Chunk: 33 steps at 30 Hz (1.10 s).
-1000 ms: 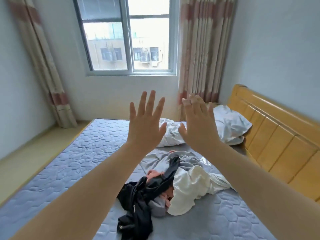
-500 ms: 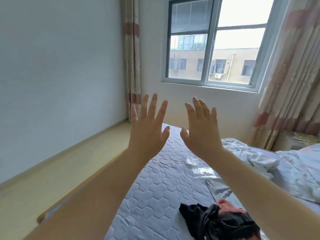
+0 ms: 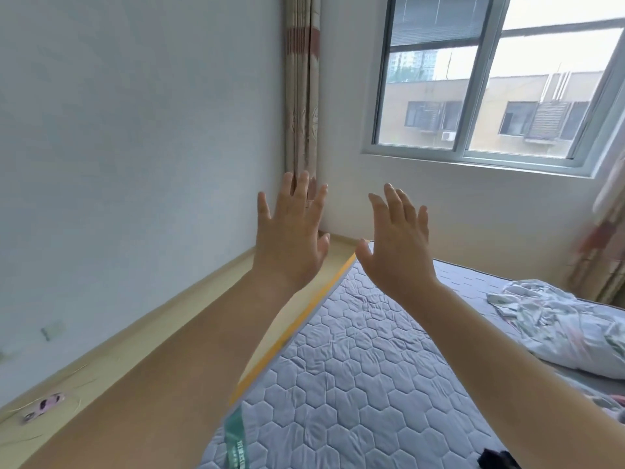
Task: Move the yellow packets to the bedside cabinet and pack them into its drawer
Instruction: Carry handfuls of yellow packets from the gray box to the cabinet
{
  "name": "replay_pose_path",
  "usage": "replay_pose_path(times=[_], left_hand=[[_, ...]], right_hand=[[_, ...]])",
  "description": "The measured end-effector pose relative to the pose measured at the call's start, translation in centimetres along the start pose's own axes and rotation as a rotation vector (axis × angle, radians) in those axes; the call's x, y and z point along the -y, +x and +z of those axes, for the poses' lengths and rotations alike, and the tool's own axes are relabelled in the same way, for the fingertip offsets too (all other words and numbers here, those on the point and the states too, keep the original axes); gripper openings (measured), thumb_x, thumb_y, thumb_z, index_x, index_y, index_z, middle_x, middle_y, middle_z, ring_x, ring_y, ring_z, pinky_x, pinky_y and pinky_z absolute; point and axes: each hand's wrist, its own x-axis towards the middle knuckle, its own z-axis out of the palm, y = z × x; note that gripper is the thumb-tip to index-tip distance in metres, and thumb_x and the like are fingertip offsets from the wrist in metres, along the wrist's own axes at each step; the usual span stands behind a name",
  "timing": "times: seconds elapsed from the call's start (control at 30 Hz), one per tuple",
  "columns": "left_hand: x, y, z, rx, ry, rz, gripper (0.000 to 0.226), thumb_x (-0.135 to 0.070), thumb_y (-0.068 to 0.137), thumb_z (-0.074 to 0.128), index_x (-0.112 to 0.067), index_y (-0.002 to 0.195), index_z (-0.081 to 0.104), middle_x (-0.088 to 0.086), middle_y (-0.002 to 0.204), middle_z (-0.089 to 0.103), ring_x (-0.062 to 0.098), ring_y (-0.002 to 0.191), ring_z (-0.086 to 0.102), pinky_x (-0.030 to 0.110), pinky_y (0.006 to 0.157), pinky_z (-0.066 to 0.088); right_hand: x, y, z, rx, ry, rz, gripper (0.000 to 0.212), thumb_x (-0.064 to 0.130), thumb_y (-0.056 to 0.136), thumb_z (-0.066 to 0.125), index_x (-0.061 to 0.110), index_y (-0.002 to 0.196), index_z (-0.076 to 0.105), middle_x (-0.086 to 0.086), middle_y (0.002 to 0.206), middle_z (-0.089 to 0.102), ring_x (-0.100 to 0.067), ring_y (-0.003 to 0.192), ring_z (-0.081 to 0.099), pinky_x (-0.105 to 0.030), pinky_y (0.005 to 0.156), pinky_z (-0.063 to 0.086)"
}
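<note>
Both hands are up in front of me, empty. Left hand (image 3: 291, 238): fingers straight and spread, palm facing away, over the floor (image 3: 118, 367) strip just left of the mattress (image 3: 355, 384). Right hand (image 3: 395, 245): same pose, slightly fanned, over the mattress's far left corner. Neither touches anything.

Yellow packets: not in view. The only yellow on the mattress is its edge trim. Bedside cabinet and drawer are also out of view.

On the mattress: crumpled printed bedding (image 3: 558, 333) at its right side, a scrap of black cloth (image 3: 495, 460) at its near edge. Beyond its far end: window (image 3: 473, 79), with a curtain (image 3: 301, 96) in the corner. There's a small pink item on the floor left of the mattress, too blurred to identify.

Handling is a guess only, since I can't see them. The packets are likely light, soft-walled slick film with contents that shift. Plan: pinch across the body rather than a sealed edge, or stack a few and clamp them flat between palm and fingers. Crush risk is low unless the contents are brittle. Keep one hand free to pull the drawer.
</note>
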Motion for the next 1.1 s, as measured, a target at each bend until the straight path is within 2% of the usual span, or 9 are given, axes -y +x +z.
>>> replay_pose_path(times=[0.17, 0.47, 0.73, 0.87, 1.1], left_hand=[[7.3, 3.0, 7.0, 0.010, -0.046, 0.024, 0.069, -0.037, 0.092, 0.050, -0.019, 0.152, 0.023, 0.012, 0.159, 0.015, 0.031, 0.148, 0.008, 0.062, 0.111, 0.013], [21.2, 11.7, 16.9, 0.073, -0.060, 0.060, 0.070, -0.040, 0.096, 0.040, -0.022, 0.154, 0.005, 0.007, 0.161, -0.001, 0.028, 0.148, -0.006, 0.058, 0.114, 0.004], [34.3, 16.3, 24.6, 0.042, -0.120, 0.132, 0.072, -0.040, 0.095, 0.044, -0.022, 0.154, 0.006, 0.008, 0.161, 0.005, 0.029, 0.148, -0.002, 0.059, 0.114, 0.006], [42.3, 18.6, 28.5, 0.055, -0.155, 0.205, 0.075, -0.040, 0.095, 0.045, -0.023, 0.154, 0.002, 0.006, 0.161, 0.001, 0.029, 0.148, -0.004, 0.058, 0.114, 0.003], [58.6, 22.3, 35.8, 0.025, -0.178, 0.300, 0.074, -0.036, 0.088, 0.052, -0.020, 0.151, 0.018, 0.011, 0.158, 0.021, 0.034, 0.146, 0.016, 0.063, 0.109, 0.020]], right_hand=[[4.0, 5.9, 7.2, 0.008, -0.034, -0.010, 0.069, 0.025, 0.085, 0.058, 0.008, 0.145, 0.030, -0.014, 0.155, 0.021, -0.032, 0.144, 0.016, -0.056, 0.114, 0.010], [10.5, 18.5, 19.5, 0.055, -0.046, 0.056, 0.067, 0.029, 0.088, 0.055, 0.010, 0.146, 0.027, -0.013, 0.156, 0.018, -0.030, 0.144, 0.013, -0.053, 0.115, 0.007], [18.5, 26.9, 28.6, 0.057, -0.121, 0.116, 0.069, 0.030, 0.088, 0.055, 0.012, 0.147, 0.024, -0.011, 0.157, 0.015, -0.029, 0.145, 0.011, -0.052, 0.116, 0.006], [24.2, 31.1, 34.3, 0.038, -0.144, 0.181, 0.070, 0.029, 0.088, 0.056, 0.011, 0.147, 0.024, -0.012, 0.157, 0.016, -0.029, 0.145, 0.011, -0.053, 0.116, 0.007], [35.5, 39.9, 44.4, 0.019, -0.129, 0.306, 0.069, 0.026, 0.085, 0.059, 0.009, 0.145, 0.029, -0.014, 0.154, 0.023, -0.032, 0.143, 0.018, -0.056, 0.114, 0.014]])
